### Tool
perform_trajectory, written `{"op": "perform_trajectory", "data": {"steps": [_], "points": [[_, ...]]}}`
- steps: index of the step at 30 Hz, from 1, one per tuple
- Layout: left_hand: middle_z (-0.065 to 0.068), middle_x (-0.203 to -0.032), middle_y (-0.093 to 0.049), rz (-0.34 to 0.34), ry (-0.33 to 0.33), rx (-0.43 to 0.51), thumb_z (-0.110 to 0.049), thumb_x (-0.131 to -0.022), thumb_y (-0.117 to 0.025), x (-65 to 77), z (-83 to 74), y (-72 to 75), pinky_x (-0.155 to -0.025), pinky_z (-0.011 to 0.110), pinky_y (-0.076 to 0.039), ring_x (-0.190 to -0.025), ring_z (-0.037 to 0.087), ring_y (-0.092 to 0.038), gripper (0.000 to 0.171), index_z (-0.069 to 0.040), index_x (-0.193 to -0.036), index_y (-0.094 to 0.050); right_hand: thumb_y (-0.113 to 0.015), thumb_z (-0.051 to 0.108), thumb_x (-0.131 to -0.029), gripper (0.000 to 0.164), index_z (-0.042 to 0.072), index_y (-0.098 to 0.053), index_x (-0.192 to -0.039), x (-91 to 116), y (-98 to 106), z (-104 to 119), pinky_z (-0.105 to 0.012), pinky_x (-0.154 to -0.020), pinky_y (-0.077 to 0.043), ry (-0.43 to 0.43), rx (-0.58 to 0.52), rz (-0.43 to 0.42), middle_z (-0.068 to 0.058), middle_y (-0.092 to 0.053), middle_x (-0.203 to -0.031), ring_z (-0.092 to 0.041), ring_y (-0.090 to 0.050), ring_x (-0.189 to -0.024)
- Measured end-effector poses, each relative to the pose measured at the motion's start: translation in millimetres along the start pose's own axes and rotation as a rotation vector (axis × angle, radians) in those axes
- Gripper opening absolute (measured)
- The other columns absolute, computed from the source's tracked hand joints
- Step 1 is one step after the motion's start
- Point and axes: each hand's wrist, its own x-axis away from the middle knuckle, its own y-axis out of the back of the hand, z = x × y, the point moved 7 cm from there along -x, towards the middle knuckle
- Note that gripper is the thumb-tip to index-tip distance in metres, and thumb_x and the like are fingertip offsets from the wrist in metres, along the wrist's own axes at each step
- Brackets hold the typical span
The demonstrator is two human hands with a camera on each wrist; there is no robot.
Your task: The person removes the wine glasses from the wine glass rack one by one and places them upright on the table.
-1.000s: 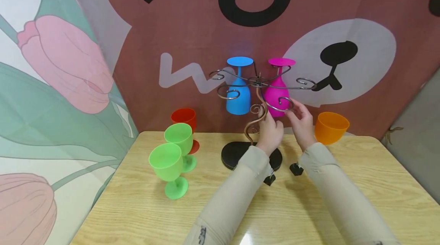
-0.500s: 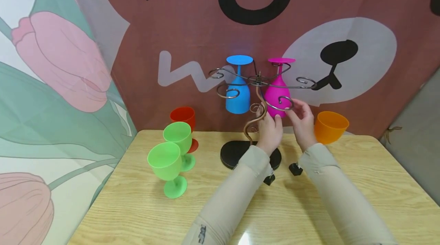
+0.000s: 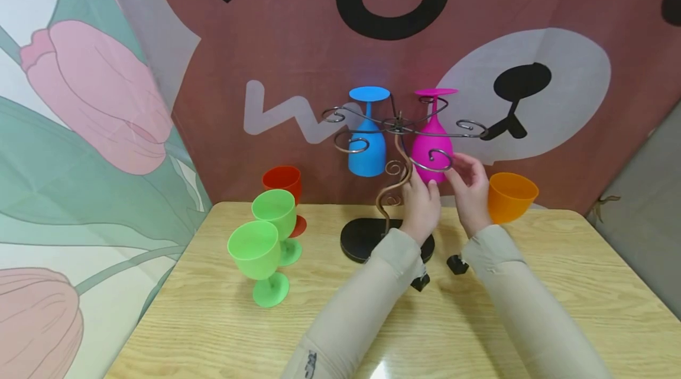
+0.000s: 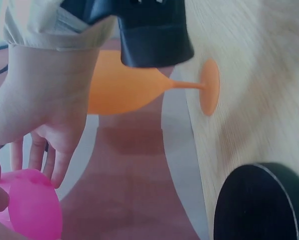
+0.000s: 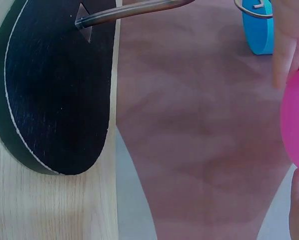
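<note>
A pink plastic wine glass [image 3: 432, 145] hangs upside down, its foot above a looped arm of the metal glass rack [image 3: 399, 125]. My left hand [image 3: 422, 204] holds the bowl near its downward rim from the left, fingers partly hidden behind it. From the right, my right hand [image 3: 470, 196] grips the same bowl with thumb and fingers. In the left wrist view, the right hand [image 4: 44, 100] curls at the pink bowl [image 4: 34, 205]. Fingers of both hands frame the pink bowl [image 5: 297, 120] in the right wrist view. Beside it, a blue wine glass [image 3: 367, 151] hangs inverted.
Two green goblets [image 3: 255, 249] and a red goblet [image 3: 282, 181] stand upright at left. An orange goblet [image 3: 511, 198] stands right of my right hand. The rack's black base [image 3: 359, 240] rests on the wooden table [image 3: 213, 331], before a patterned cloth backdrop.
The pink wine glass has shifted slightly right on the rack, its lower end swinging right. My left hand has moved right with it; the right hand keeps its hold.
</note>
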Motion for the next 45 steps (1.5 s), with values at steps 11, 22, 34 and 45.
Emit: {"op": "perform_trajectory", "data": {"steps": [11, 22, 34, 45], "points": [[0.022, -0.144, -0.037, -0.036, 0.023, 0.095, -0.008, -0.103, -0.051, 17.4, -6.5, -0.8, -0.112, 0.040, -0.041, -0.129, 0.032, -0.047, 0.064, -0.001, -0.159, -0.020, -0.063, 0.017, -0.100, 0.040, 0.011, -0.054, -0.138, 9, 10, 7, -0.022, -0.103, -0.043, 0.083, -0.046, -0.036, 0.000, -0.056, -0.128, -0.015, -0.051, -0.118], [0.016, -0.146, -0.038, -0.086, 0.031, 0.144, -0.011, -0.100, -0.056, 27.3, -7.9, 5.9, -0.106, 0.039, -0.046, -0.125, 0.029, -0.051, 0.065, -0.005, -0.157, -0.026, -0.065, 0.012, -0.099, 0.038, 0.007, -0.056, -0.136, 16, 6, 17, -0.016, -0.098, -0.046, 0.156, -0.090, 0.002, -0.002, -0.058, -0.125, -0.018, -0.054, -0.116], [0.016, -0.152, -0.032, -0.034, 0.049, 0.067, -0.017, -0.100, -0.058, 30.3, -9.9, 6.9, -0.112, 0.045, -0.040, -0.134, 0.032, -0.043, 0.072, -0.007, -0.161, -0.020, -0.064, 0.026, -0.101, 0.041, 0.012, -0.056, -0.138, 16, 4, 21, -0.017, -0.097, -0.045, 0.106, -0.002, -0.003, 0.003, -0.057, -0.128, -0.015, -0.052, -0.117], [0.018, -0.154, -0.030, -0.009, 0.024, 0.089, -0.015, -0.101, -0.058, 31.6, -11.6, 8.8, -0.115, 0.045, -0.036, -0.138, 0.033, -0.039, 0.074, -0.006, -0.161, -0.017, -0.064, 0.027, -0.101, 0.042, 0.010, -0.058, -0.139, 17, 2, 24, -0.019, -0.098, -0.045, 0.082, -0.003, -0.029, 0.000, -0.058, -0.129, -0.014, -0.052, -0.117]]}}
